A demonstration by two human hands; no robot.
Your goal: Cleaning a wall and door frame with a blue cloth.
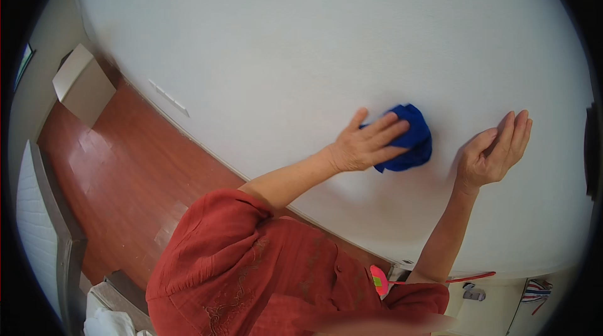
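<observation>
My left hand (372,142) lies over a crumpled blue cloth (414,142), pressing it against a large white wall (282,53). Its fingers point right across the cloth, and one is spread apart from the others. To the right of the cloth, my right hand (492,152) is raised close to the wall, fingers upward and thumb a little apart. It holds nothing, and its shadow falls on the wall; whether it touches the wall cannot be told.
A white wall plate (168,98) sits low on the wall at left. Below lies a reddish wood floor (141,171), with a pale box-like object (87,84) at the far left. A bed frame with a mattress (37,223) stands at the left edge. A red cord (471,277) runs at lower right.
</observation>
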